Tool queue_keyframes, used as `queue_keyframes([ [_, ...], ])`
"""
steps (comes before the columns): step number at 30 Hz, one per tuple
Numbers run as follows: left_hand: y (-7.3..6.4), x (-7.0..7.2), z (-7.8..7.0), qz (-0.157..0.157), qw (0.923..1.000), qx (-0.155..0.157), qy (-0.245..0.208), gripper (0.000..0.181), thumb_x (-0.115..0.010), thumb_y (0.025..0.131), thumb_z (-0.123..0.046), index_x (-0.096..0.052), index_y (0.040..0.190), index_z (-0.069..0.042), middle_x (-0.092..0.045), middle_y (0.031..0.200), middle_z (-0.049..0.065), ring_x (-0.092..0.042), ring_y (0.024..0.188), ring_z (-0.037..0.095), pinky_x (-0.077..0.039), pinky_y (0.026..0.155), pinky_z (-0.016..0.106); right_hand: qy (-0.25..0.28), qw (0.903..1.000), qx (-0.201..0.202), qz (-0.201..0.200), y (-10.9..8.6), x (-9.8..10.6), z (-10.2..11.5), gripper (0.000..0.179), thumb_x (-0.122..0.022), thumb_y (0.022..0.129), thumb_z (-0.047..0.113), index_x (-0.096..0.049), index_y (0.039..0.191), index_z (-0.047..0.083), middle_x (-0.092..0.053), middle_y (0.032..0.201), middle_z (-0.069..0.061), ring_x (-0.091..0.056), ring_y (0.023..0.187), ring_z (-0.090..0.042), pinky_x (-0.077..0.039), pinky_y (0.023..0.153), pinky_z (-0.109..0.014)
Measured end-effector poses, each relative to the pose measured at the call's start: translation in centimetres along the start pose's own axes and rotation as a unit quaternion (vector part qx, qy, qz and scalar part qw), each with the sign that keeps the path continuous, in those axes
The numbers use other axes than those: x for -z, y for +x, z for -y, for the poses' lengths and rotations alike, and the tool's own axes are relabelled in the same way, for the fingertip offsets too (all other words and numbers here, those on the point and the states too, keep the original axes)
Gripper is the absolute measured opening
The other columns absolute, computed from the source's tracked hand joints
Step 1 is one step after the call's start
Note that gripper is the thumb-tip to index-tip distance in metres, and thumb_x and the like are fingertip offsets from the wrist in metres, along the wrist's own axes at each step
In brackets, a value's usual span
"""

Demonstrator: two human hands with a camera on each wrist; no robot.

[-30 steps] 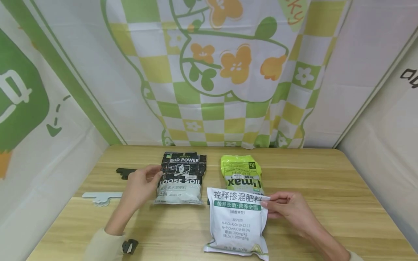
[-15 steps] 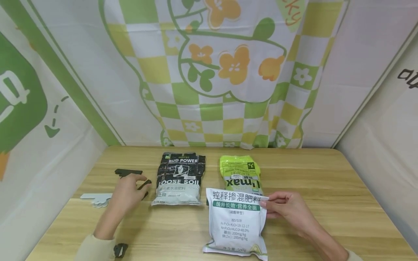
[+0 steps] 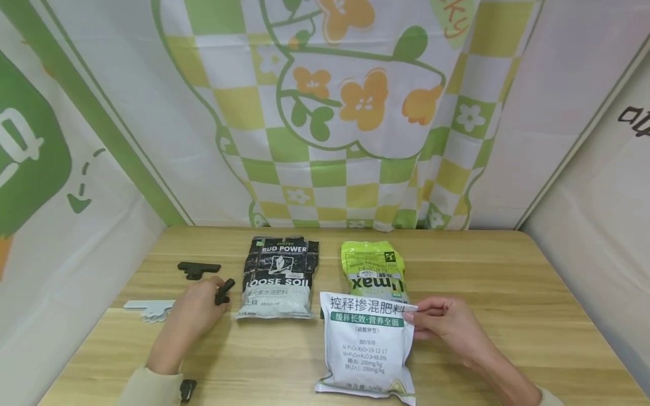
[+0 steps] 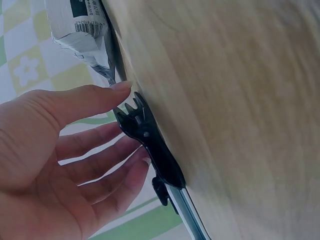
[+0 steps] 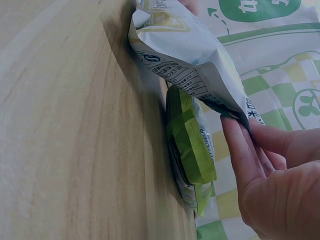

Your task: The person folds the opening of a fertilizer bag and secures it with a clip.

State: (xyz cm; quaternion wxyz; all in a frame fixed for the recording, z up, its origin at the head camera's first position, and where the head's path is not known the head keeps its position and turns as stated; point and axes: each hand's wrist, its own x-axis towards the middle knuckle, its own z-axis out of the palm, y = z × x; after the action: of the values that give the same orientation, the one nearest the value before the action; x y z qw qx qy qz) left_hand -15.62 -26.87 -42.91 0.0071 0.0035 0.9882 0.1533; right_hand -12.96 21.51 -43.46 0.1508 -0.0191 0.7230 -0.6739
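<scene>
Head view, nearest first: cream sleeve cuff (image 3: 152, 388) at the lower left, small black object (image 3: 188, 389) just beside it, purpose unclear. White plastic bag with dark print and a green band (image 3: 367, 349) sits near the front, right of centre, printed face toward the head camera. Of the two hands, the right hand (image 3: 447, 327) pinches its upper right corner between thumb and fingers; right wrist view shows the same pinch.

Left hand (image 3: 195, 310) is at a black plastic clip (image 3: 225, 291), left of the bags. Left wrist view has the thumb tip beside one end of the clip, other fingers bent behind it and spaced apart; cannot tell if it is actually pinched.

Pale clip with a long straight bar and scalloped grip (image 3: 149, 308) lies left of the left hand, partly hidden by it. Second black clip, long-barred (image 3: 198, 268), lies a bit farther off.

Black bag with a silver-white lower part (image 3: 280, 276), "BUD POWER" upright, lies farther back, near the clip. Lime-green bag, lettering upside down (image 3: 373, 262), lies right of it, apart, lower end covered by the white bag. All on a wood-grain worktop (image 3: 508, 282); green-and-yellow checked cloth (image 3: 330, 175) hangs behind.
</scene>
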Motion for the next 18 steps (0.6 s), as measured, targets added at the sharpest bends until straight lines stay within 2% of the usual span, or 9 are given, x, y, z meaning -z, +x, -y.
queue_keyframes([
  [5,0.11,-0.09,-0.03,-0.003,0.9997,-0.004,0.023,0.066,-0.081,0.089,-0.016,-0.052,0.141,0.013,-0.062,0.133,0.04,-0.065,0.112,0.058,-0.057,0.091,0.068,0.003,1.0,-0.004,0.001,0.02,0.01,0.09,0.025,-0.077,0.093,0.006,-0.067,0.107,-0.013,-0.081,0.098,-0.008,-0.08,0.084,-0.017,-0.067,0.082,-0.037],
  [10,0.29,0.0,0.06,-0.006,0.9992,-0.009,0.038,0.069,-0.079,0.09,-0.014,-0.047,0.144,0.015,-0.062,0.132,0.041,-0.066,0.11,0.059,-0.059,0.086,0.066,0.002,1.0,-0.002,0.002,-0.02,0.01,0.11,0.026,-0.077,0.093,0.006,-0.067,0.108,-0.013,-0.081,0.097,-0.007,-0.08,0.083,-0.017,-0.067,0.081,-0.037],
  [12,0.37,0.08,0.12,-0.003,0.9994,-0.009,0.033,0.061,-0.079,0.09,-0.013,-0.052,0.137,0.015,-0.068,0.119,0.038,-0.071,0.096,0.051,-0.061,0.076,0.06,-0.002,1.0,-0.001,0.001,0.01,0.03,0.12,0.027,-0.078,0.093,0.007,-0.067,0.108,-0.013,-0.081,0.097,-0.006,-0.08,0.083,-0.017,-0.067,0.081,-0.037],
  [14,0.4,0.21,0.15,0.005,0.9997,-0.006,0.024,0.048,-0.078,0.09,-0.013,-0.059,0.125,0.013,-0.072,0.101,0.03,-0.07,0.081,0.04,-0.059,0.065,0.051,-0.005,1.0,0.0,0.001,0.04,0.05,0.12,0.028,-0.078,0.093,0.008,-0.067,0.108,-0.013,-0.081,0.096,-0.006,-0.08,0.082,-0.017,-0.067,0.081,-0.038],
  [16,0.38,0.3,0.16,0.013,0.9998,-0.003,0.016,0.032,-0.077,0.091,-0.013,-0.064,0.11,0.009,-0.069,0.084,0.019,-0.063,0.071,0.029,-0.052,0.056,0.04,-0.005,1.0,0.001,0.002,0.07,0.05,0.1,0.028,-0.078,0.093,0.008,-0.067,0.108,-0.013,-0.081,0.096,-0.006,-0.08,0.083,-0.018,-0.067,0.081,-0.038],
  [18,0.34,0.35,0.16,0.018,0.9997,-0.003,0.013,0.022,-0.076,0.091,-0.013,-0.065,0.098,0.004,-0.063,0.075,0.01,-0.056,0.065,0.023,-0.044,0.052,0.034,-0.003,1.0,0.001,0.004,0.05,0.03,0.09,0.028,-0.078,0.093,0.007,-0.066,0.108,-0.013,-0.081,0.096,-0.006,-0.08,0.082,-0.018,-0.067,0.081,-0.038],
])
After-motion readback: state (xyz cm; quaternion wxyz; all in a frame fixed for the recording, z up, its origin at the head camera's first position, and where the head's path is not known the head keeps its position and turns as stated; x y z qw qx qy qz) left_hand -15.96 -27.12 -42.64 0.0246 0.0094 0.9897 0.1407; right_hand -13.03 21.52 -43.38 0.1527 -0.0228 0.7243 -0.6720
